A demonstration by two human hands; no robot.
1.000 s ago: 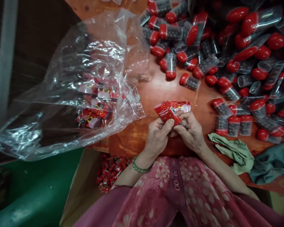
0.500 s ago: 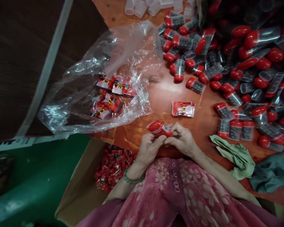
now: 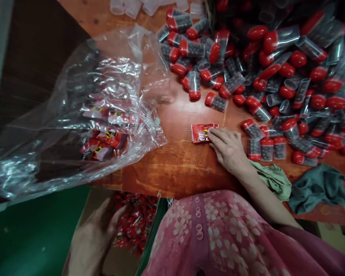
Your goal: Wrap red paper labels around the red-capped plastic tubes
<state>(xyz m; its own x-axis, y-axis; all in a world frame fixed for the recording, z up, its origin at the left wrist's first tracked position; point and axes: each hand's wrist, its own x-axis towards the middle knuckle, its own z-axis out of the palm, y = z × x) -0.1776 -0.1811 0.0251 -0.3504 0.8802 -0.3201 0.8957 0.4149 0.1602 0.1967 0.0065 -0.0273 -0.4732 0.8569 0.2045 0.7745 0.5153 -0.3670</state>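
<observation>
My right hand [image 3: 229, 150] rests at the right end of a small stack of red printed cards [image 3: 199, 133] on the table. Its fingers are pressed together on the cards' edge; how many they grip is hidden. Over the cardboard box [image 3: 107, 264] at the lower left is my left hand [image 3: 96, 232], blurred by motion, with thumb and fingers apart and nothing visible between them. Inside that box lie many small red packets [image 3: 136, 222].
A clear plastic bag [image 3: 149, 130] holding bundles of red cards [image 3: 103, 143] spreads across the table's left side. Clear tubes with red caps [image 3: 194, 86] pile up at the right. Beside my right forearm lie a light green cloth [image 3: 273, 180] and a dark green cloth [image 3: 322, 188].
Both hands were together holding a red packet. My left hand has moved down left over the box, the packet no longer visible in it; my right hand has reached the card stack. The view shifted.
</observation>
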